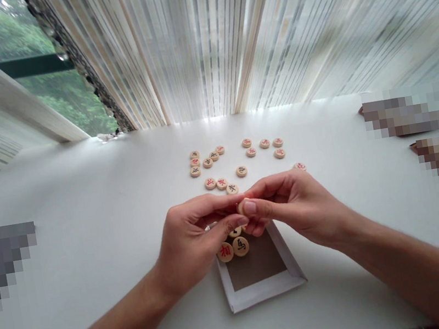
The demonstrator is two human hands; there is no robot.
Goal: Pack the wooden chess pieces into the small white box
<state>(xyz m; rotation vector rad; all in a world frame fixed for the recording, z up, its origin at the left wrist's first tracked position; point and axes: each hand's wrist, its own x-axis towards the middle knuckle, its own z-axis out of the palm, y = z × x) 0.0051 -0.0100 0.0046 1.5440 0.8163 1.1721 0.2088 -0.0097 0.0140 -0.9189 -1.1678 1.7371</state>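
Note:
My left hand and my right hand meet above a shallow white box. Between their fingertips is a round wooden piece, pinched by my right thumb and fingers. The left thumb and fingers touch or nearly touch it from the other side; its face is hidden. In the box's left part lie a red-marked piece, a black-marked piece and others partly covered by my hands. The brown bottom of the box shows at the right.
Several loose wooden pieces with red or black characters lie beyond my hands on the white table. Blurred-out objects stand at the left and right edges. Striped curtains hang behind the table.

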